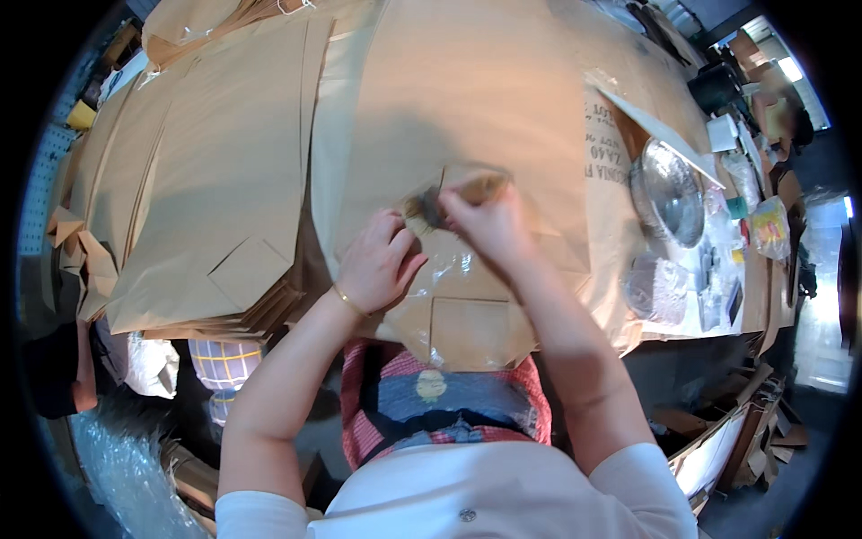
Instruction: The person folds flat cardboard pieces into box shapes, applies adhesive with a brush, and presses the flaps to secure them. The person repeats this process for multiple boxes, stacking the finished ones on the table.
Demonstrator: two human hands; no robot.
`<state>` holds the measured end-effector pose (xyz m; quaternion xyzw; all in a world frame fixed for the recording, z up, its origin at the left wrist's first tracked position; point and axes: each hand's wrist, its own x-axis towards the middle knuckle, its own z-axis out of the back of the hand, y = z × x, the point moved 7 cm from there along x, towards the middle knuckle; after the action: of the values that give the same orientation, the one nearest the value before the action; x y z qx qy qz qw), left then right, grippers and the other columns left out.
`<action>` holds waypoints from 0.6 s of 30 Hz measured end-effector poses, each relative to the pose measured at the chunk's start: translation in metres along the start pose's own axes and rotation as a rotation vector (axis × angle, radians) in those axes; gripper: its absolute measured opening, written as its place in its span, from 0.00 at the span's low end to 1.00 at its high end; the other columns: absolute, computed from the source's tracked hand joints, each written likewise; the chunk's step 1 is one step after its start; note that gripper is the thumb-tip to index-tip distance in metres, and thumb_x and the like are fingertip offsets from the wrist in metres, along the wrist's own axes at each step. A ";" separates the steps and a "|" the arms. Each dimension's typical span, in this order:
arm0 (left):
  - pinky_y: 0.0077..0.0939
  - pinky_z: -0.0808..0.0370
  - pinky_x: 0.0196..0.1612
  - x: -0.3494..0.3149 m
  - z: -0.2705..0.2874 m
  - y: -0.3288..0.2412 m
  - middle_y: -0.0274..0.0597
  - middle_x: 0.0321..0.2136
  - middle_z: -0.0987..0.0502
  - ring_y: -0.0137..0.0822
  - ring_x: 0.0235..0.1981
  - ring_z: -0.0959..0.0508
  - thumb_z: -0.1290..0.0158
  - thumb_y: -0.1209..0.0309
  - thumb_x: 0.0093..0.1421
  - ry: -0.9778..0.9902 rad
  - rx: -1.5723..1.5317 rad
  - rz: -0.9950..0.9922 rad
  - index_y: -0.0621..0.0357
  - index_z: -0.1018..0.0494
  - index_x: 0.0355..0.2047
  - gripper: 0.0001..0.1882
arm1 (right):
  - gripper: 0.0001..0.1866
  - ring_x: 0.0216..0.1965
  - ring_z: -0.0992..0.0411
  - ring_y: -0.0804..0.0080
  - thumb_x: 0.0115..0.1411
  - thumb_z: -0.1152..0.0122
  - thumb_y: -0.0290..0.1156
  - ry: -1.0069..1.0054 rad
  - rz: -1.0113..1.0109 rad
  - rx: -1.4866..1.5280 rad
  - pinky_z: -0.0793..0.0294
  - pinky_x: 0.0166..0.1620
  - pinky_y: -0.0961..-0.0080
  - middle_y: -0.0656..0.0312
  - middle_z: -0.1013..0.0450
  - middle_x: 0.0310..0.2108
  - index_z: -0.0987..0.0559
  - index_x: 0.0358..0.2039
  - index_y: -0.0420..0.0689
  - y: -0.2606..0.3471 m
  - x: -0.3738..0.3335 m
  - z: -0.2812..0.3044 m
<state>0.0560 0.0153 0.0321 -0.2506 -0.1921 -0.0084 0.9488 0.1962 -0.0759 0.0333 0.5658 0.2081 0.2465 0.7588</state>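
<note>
A large brown paper bag point(476, 99) lies flat before me on the table, with a folded flap point(480, 328) at its near end. Wet, shiny streaks show just above that flap. My right hand point(489, 220) grips a brush point(425, 208) with a dark band and tan bristles, which point left over the paper. Part of its handle is hidden by the fingers, and a brownish patch shows behind them. Close by on the left, my left hand point(379, 260) rests on the paper with thumb and fingers apart, holding nothing.
A stack of brown paper bags point(215, 162) covers the table's left side. To the right stand a metal bowl point(667, 193) and a clear plastic bag point(655, 289). Cardboard pieces point(763, 449) lie low at right. Another person's arm point(83, 377) shows at far left.
</note>
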 end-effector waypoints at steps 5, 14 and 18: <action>0.39 0.28 0.44 0.003 0.002 -0.002 0.51 0.40 0.30 0.51 0.44 0.29 0.39 0.69 0.50 0.006 0.003 -0.013 0.64 0.29 0.35 0.15 | 0.14 0.24 0.24 0.53 0.48 0.37 0.36 0.022 0.101 -0.340 0.23 0.31 0.66 0.47 0.25 0.20 0.23 0.20 0.35 0.009 0.034 -0.003; 0.39 0.29 0.46 0.005 0.001 0.001 0.52 0.40 0.30 0.53 0.45 0.29 0.40 0.70 0.51 0.009 -0.037 0.041 0.62 0.30 0.34 0.14 | 0.08 0.26 0.25 0.50 0.52 0.38 0.30 -0.079 0.269 -0.197 0.23 0.33 0.65 0.48 0.24 0.24 0.20 0.28 0.37 0.081 -0.005 0.052; 0.42 0.30 0.46 0.005 -0.002 -0.005 0.53 0.39 0.30 0.54 0.44 0.30 0.41 0.72 0.51 -0.012 -0.036 0.000 0.62 0.31 0.31 0.11 | 0.14 0.31 0.25 0.53 0.51 0.38 0.22 0.018 0.516 -0.510 0.23 0.35 0.65 0.52 0.24 0.34 0.20 0.41 0.40 0.074 -0.093 0.129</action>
<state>0.0613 0.0107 0.0347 -0.2676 -0.1977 -0.0101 0.9430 0.1891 -0.2120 0.1425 0.3903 -0.0032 0.4789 0.7863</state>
